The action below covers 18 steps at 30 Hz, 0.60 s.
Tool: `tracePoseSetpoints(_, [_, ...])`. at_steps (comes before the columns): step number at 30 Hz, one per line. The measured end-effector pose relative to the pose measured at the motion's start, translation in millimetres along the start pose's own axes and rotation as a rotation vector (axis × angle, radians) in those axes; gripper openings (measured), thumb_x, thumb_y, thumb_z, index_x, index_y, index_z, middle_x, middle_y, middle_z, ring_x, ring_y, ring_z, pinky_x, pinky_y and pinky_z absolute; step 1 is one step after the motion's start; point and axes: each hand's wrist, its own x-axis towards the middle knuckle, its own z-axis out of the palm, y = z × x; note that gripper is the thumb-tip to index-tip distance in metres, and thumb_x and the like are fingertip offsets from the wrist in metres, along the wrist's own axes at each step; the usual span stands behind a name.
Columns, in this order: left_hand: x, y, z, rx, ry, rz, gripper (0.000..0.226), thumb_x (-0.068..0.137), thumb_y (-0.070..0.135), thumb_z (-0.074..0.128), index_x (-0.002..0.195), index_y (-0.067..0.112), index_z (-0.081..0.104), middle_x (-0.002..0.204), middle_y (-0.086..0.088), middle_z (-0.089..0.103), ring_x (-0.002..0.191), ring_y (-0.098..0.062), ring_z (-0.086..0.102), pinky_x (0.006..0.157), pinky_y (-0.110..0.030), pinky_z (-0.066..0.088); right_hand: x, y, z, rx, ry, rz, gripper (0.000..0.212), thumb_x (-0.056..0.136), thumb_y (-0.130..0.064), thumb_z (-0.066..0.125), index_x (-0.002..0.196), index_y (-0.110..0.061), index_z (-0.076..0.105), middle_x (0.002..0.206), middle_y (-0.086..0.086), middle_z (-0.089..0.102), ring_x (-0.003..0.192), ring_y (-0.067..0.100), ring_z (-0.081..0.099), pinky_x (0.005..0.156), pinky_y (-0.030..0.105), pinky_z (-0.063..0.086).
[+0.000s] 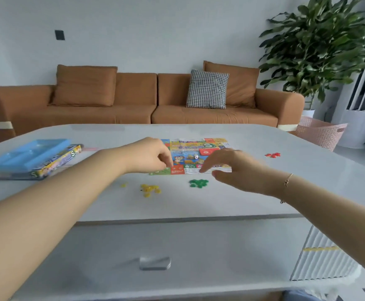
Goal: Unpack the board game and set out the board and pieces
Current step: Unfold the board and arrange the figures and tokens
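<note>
Nearest, at 6 o'clock, a small silvery object lay on the table's lower grey part. Above it, on the white table, yellow pieces sat in a loose heap at about 7 o'clock of the board, one stray yellow piece to their left, and green pieces lay heaped just below the board's near edge. The left hand reached in from 8 o'clock, its fingers curled down at the board's near left corner; whether they pinched anything could not be told. The right hand, a bracelet on its wrist, came in from 4 o'clock with fingers spread and relaxed, hovering over the board's near right part, blurred. The board lay flat and unfolded at the centre, a white die on it. Red pieces sat well apart at 3 o'clock. At 9 o'clock a blue tray rested on the game box. Beyond the table stood a brown sofa, and at 1 o'clock a plant and a pink basket.
</note>
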Motion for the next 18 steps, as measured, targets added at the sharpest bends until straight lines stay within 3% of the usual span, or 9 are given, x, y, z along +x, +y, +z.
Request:
tracePoseSetpoints(3, [-17.3,-17.4,2.0,0.032,-0.012,-0.069,0.029,0.086,0.008,0.053,0.101,0.025,0.072,0.086,0.015,0.062,0.081,-0.003,0.055,0.056,0.001,0.034,24.4,-23.8,17.1,-0.019,-0.133,-0.037,0.030,0.088,-0.011,0.054,0.106,-0.030,0.068,0.110,-0.013,0.060,0.103,0.006,0.054,0.092,0.021,0.040])
tracePoseSetpoints(5, [-28.5,-27.1,1.8,0.090,0.031,-0.105,0.035,0.088,0.008,0.048,0.103,0.031,0.070,0.092,0.013,0.062,0.085,-0.006,0.057,0.053,0.000,0.034,36.9,-31.7,27.7,-0.025,-0.170,-0.052,0.031,0.088,-0.010,0.051,0.107,-0.028,0.068,0.110,-0.008,0.062,0.099,0.010,0.055,0.089,0.024,0.042])
tracePoseSetpoints(8, [-44.6,-43.9,5.6,0.107,0.073,-0.164,0.035,0.091,0.008,0.046,0.109,0.027,0.068,0.106,0.007,0.062,0.091,-0.010,0.060,0.071,-0.014,0.042,49.2,-38.1,41.0,0.000,-0.182,-0.036,0.037,0.087,-0.007,0.046,0.109,-0.028,0.067,0.114,-0.008,0.062,0.103,0.010,0.056,0.092,0.030,0.045])
tracePoseSetpoints(10, [-52.8,-54.6,13.2,0.034,0.048,-0.196,0.033,0.092,0.003,0.047,0.115,0.018,0.067,0.111,0.002,0.064,0.095,-0.009,0.059,0.084,-0.015,0.042,54.3,-43.4,49.6,0.041,-0.182,-0.030,0.044,0.085,0.000,0.041,0.111,-0.025,0.066,0.113,-0.009,0.062,0.106,0.008,0.056,0.094,0.029,0.046])
tracePoseSetpoints(16, [-65.3,-64.0,39.2,-0.087,0.197,-0.113,0.037,0.088,-0.002,0.048,0.117,0.012,0.066,0.120,-0.001,0.066,0.111,-0.012,0.060,0.097,-0.021,0.043,60.4,-54.2,62.3,0.051,-0.197,-0.005,0.050,0.083,0.006,0.036,0.115,-0.019,0.065,0.113,-0.003,0.064,0.106,0.010,0.058,0.094,0.026,0.047])
tracePoseSetpoints(18, [-69.1,-62.5,46.5,-0.209,0.216,-0.094,0.041,0.088,-0.005,0.047,0.123,0.010,0.062,0.124,-0.003,0.063,0.114,-0.011,0.059,0.098,-0.018,0.043,62.3,-52.0,61.5,0.058,-0.187,0.018,0.051,0.082,0.007,0.035,0.114,-0.020,0.065,0.111,-0.003,0.064,0.104,0.008,0.058,0.094,0.025,0.047])
